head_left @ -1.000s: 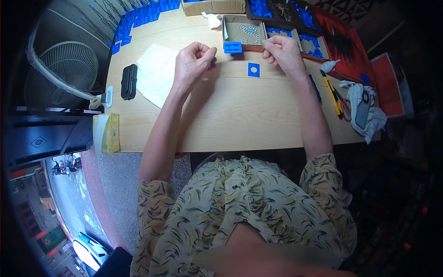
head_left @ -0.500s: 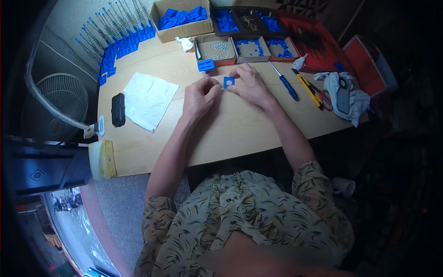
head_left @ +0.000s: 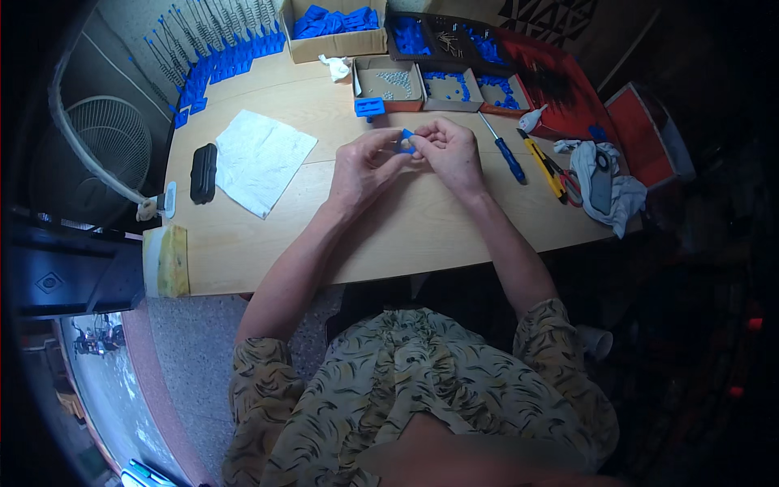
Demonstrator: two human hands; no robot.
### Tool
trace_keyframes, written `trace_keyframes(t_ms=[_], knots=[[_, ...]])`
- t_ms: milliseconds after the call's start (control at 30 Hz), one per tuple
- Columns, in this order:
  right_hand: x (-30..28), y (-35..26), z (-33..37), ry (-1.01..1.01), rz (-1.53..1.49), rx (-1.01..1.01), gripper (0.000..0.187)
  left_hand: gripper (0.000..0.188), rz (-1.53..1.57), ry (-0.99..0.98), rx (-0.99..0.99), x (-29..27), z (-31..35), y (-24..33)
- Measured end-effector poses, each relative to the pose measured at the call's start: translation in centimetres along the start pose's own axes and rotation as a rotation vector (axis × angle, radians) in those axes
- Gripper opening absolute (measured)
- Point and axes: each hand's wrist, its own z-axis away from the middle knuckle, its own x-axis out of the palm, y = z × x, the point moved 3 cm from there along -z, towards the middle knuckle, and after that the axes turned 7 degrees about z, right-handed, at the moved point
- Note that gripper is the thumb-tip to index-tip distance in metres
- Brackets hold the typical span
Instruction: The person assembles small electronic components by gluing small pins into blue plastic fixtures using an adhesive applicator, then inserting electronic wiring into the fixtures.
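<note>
Two bare hands are facing each other above a wooden counter, with a small blue plate sitting between them on the near side of a shallow cardboard tray of silvery bits. The right hand's grip appears to be clamping on the plate, thumb against finger; the left hand's thumb and forefinger are standing apart around its left edge, and whether they are pressing on it cannot be told. The plate is offering little to hold, so a loosening right pinch could be letting it tilt or drop. A blue block is standing at the tray's near left corner, where a forward swing of the left knuckles could be knocking it into the low wall and scattering the bits. A screwdriver, lying to the tray's right and nearer the person, could be rolling if the right forearm brushes it. Fingers are covering much of the plate and part of its hole, possibly also some tiny piece; the right hand's lower fingers are folding out of sight, and the silvery bits are appearing too small to identify.
</note>
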Motion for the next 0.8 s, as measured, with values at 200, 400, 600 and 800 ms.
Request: trace_keyframes(t_ms=[200, 400, 600, 800], knots=[[-0.1, -1.8, 2.0, 0.097, 0.187, -0.142, 0.013, 0.038, -0.088, -0.112, -0.038, 1.0, 0.0, 1.7], [-2.7, -5.3, 4.8, 0.168, -0.031, -0.116, 0.02, 0.053, 0.841, -0.225, -0.488, 0.5, -0.4, 1.9], [-2.9, -5.5, 7.8, 0.193, -0.048, -0.115, 0.023, 0.063, 1.248, -0.342, -0.541, 0.5, 0.0, 2.0], [-1.4, -5.2, 7.9, 0.155, -0.045, -0.164, 0.02, 0.062, 1.338, -0.347, -0.543, -0.2, 0.2, 1.8]])
